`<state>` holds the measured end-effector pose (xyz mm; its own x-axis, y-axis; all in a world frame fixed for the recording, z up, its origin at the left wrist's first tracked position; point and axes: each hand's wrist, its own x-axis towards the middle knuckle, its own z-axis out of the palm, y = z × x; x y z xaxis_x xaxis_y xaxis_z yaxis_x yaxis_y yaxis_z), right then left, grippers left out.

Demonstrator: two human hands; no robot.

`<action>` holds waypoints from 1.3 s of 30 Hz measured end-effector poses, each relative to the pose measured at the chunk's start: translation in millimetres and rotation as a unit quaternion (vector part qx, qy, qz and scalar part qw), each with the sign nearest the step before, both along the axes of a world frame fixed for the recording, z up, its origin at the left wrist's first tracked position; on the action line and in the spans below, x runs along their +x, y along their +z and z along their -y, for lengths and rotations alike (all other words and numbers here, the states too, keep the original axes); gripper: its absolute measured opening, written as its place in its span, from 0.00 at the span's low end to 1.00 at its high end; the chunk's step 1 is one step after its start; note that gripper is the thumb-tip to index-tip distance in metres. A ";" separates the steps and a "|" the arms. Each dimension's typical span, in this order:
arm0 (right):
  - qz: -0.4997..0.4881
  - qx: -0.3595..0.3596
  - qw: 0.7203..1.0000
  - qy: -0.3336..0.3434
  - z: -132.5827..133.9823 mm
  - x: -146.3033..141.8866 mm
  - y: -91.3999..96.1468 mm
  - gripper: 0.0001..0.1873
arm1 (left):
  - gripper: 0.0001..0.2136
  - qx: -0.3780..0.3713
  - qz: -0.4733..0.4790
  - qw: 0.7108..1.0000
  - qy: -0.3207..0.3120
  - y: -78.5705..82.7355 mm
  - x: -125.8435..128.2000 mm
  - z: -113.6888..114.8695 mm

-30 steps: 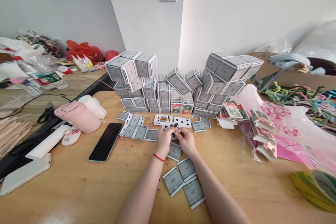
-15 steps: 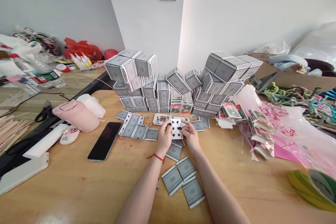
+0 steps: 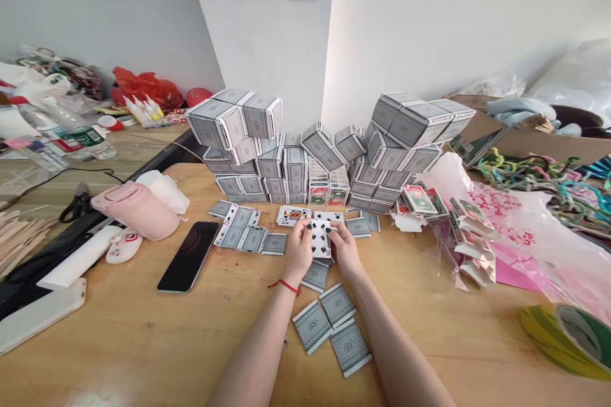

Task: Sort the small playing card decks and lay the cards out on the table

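Note:
Both hands hold a playing card (image 3: 319,240) with black spades, its face toward me, over the middle of the table. My left hand (image 3: 299,248) pinches its left edge, and a red string circles that wrist. On the right side, my right hand (image 3: 344,247) grips the card with fingers and thumb closed. Below the hands lie several patterned folded cards (image 3: 351,346), backs up. Just beyond, face-up cards (image 3: 293,215) rest on the wood. Behind them stands a structure of card blocks (image 3: 296,168), stacked higher at left and right.
Left of the hands lie a phone (image 3: 188,257), more cards (image 3: 252,238) and a pink rolled pouch (image 3: 138,206). Opened card boxes (image 3: 472,238), a pink plastic bag (image 3: 520,238) and a yellow-green tape roll (image 3: 568,337) sit at the right. A wall rises behind.
The card between my hands has tipped a little, so its face reaches slightly lower in view. Both hands keep their hold, and the view has shifted slightly.

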<state>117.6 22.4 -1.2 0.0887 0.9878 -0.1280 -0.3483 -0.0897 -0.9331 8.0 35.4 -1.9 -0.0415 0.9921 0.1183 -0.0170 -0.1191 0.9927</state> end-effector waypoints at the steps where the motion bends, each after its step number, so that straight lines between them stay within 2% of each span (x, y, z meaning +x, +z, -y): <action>1: 0.006 0.002 1.000 0.003 0.1 -0.3 -0.4 0.15 | 0.08 -0.004 0.006 1.000 0.000 0.2 0.4 0.1; 7: 0.006 0.012 1.000 -0.002 0.2 -2.1 -3.0 0.13 | 0.08 -0.018 0.032 0.999 0.003 -0.3 3.1 1.0; 14: 0.011 0.012 1.000 -0.003 -1.5 -0.1 -6.7 0.11 | 0.09 -0.024 0.021 0.999 0.000 1.2 3.6 2.9; 19: 0.018 0.006 1.000 0.007 -1.7 0.8 -4.3 0.12 | 0.07 -0.013 0.010 1.000 0.023 5.5 3.7 3.9; 24: 0.027 0.010 1.000 0.006 -1.6 0.5 -1.7 0.10 | 0.07 -0.038 0.019 0.999 0.026 8.1 2.5 3.0; 30: -0.005 0.001 1.000 0.004 -2.1 -0.1 0.5 0.07 | 0.07 -0.011 0.018 1.000 0.017 7.5 1.9 2.5; 34: -0.043 0.002 0.999 0.012 -2.4 0.7 0.3 0.06 | 0.07 -0.020 0.029 0.999 0.017 9.4 4.3 4.7; 39: -0.030 0.017 0.999 0.002 -0.7 1.2 -0.7 0.07 | 0.08 -0.031 0.041 0.998 0.024 10.5 5.7 4.1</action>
<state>118.8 23.1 -1.9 0.0774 0.9920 -0.0995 -0.4032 -0.0601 -0.9131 13.6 31.3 8.6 -0.0955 0.9941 0.0513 -0.0953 -0.0604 0.9936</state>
